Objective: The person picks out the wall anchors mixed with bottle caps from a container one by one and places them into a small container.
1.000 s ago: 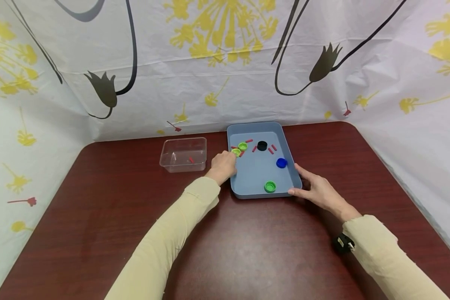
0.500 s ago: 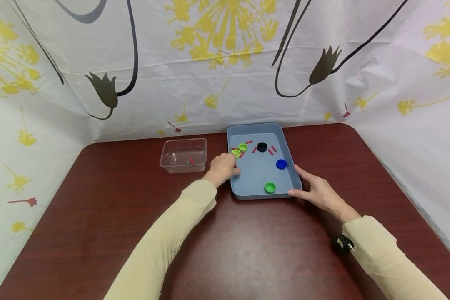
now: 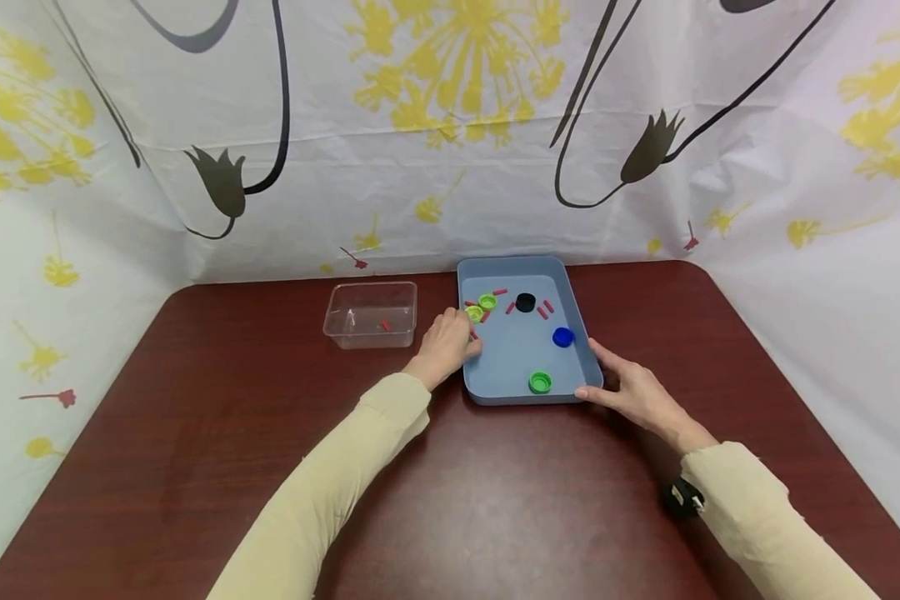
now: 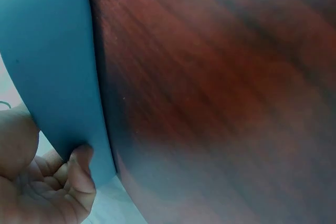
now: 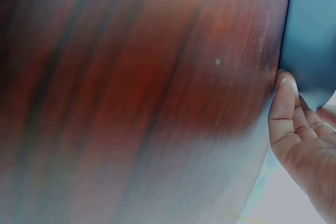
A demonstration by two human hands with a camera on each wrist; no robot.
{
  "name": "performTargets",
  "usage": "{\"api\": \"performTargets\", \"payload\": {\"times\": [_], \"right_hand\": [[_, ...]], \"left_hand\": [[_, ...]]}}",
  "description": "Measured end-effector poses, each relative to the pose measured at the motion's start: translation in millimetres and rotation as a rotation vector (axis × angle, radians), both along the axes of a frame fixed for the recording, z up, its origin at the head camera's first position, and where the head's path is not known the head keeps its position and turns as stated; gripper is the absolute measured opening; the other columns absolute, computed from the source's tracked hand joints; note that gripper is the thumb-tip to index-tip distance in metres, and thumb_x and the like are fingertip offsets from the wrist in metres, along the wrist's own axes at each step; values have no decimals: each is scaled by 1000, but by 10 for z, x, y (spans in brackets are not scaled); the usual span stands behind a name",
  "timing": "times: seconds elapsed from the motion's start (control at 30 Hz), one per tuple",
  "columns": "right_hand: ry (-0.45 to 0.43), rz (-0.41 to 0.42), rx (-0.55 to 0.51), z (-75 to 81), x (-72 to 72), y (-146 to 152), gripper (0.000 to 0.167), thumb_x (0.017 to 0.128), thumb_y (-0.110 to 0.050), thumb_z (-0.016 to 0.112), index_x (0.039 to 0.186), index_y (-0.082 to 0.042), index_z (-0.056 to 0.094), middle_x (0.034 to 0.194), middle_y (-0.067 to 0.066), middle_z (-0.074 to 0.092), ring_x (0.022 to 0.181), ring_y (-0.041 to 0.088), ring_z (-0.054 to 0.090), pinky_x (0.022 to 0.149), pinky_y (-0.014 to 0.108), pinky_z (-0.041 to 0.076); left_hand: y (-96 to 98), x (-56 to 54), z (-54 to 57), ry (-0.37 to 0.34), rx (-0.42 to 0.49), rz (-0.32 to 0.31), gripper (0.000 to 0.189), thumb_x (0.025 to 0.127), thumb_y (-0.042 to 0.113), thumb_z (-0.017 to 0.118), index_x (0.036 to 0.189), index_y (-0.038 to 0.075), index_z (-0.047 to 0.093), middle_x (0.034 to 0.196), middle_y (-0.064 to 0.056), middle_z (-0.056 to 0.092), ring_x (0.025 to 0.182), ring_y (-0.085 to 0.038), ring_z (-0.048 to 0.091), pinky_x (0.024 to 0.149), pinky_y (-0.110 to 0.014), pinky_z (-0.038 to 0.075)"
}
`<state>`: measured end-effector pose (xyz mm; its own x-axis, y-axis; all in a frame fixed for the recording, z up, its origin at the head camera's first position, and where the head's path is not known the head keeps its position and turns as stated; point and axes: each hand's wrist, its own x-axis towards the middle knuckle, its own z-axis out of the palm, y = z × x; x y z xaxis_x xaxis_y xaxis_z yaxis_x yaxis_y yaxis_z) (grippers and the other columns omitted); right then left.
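The right hand (image 3: 640, 395) touched the blue tray (image 3: 506, 358) at its near corner, thumb and fingers apart. Whether the left hand (image 3: 442, 343) pinched 1 red stick (image 3: 474, 335), I couldn't tell.

A reddish-brown wood-grain table (image 3: 195, 458) reaches a creased white sheet (image 3: 315, 212) along the far, left and right sides, printed with yellow blooms (image 3: 471, 100) and dark tulip shapes (image 3: 223, 185). Light leaves a pale sheen (image 3: 532, 533) on the table's near part.

We wear a pale yellow left sleeve (image 3: 322, 492) and right sleeve (image 3: 768, 521), long and a bit wrinkly. A small black thing (image 3: 678, 497) with whitish bits shows beside the right cuff (image 3: 708, 460). Our left hand (image 3: 444, 343) and right hand (image 3: 640, 396) are bare.
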<state>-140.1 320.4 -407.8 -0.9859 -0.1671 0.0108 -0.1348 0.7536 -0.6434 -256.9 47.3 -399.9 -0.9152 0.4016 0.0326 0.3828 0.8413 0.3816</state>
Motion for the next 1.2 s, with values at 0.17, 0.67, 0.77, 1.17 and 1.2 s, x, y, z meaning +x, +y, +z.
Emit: {"api": "performTargets", "payload": {"times": [0.17,0.67,0.77,1.17,1.2], "right_hand": [[-6,-7,9,1,-8,-3,88,84,-36,70,148,0,22,138,29,42,112,38,56,90,51,45],[-12,-7,35,24,-14,-3,87,84,-35,71,148,0,22,142,30,37,122,42,47,94,54,42],[-11,-4,42,46,-11,-13,88,84,-35,70,147,1,22,141,31,37,123,43,46,94,55,41],[-1,4,38,34,-15,-8,87,84,-33,70,148,0,22,139,31,39,119,42,50,93,54,42],[0,4,36,31,-15,-6,86,84,-33,70,148,0,22,139,31,40,119,42,50,93,54,41]], "left_hand": [[-82,35,-17,101,136,19,23,88,22,64,100,3,58,99,-12,53,89,-27,52,72,-36,48],[-591,-25,232,53,614,111,22,85,22,70,98,4,63,81,-8,64,73,-19,62,68,-26,50],[-773,-88,287,73,595,170,24,84,22,70,98,4,65,81,-8,65,74,-19,64,66,-24,49],[-1257,-266,271,57,373,231,26,88,25,66,101,3,65,80,-10,66,68,-20,58,59,-24,40],[-1265,-271,263,59,361,231,26,88,24,66,101,2,65,80,-9,65,68,-20,57,60,-25,39]]}}
